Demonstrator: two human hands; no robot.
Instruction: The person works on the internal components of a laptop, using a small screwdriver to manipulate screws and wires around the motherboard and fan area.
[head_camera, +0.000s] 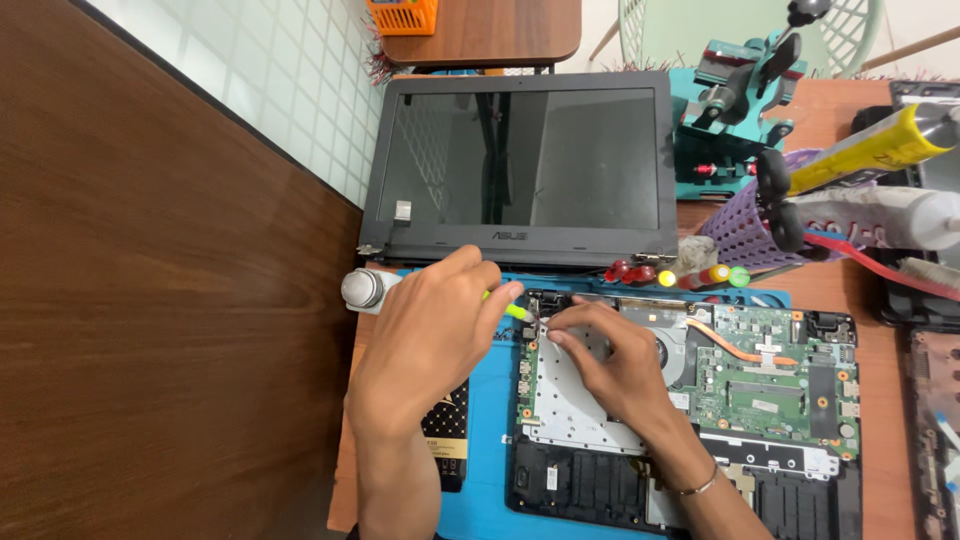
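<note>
From the head view, the left hand (425, 325) is closing its grip around a slim yellow-green-handled screwdriver (512, 308), tip working at the top-left corner of the opened black laptop base with green circuit board (760, 375). The right hand (610, 360) is pinching narrowly beside that tip; steadying there seems wise. Beyond the base, a purple mesh basket (735, 235) is holding glue tubes.

Blue work mat (490, 440), green circuit board (770, 375), black laptop screen (520, 160), purple mesh basket (745, 235), yellow tube (870, 150)
</note>
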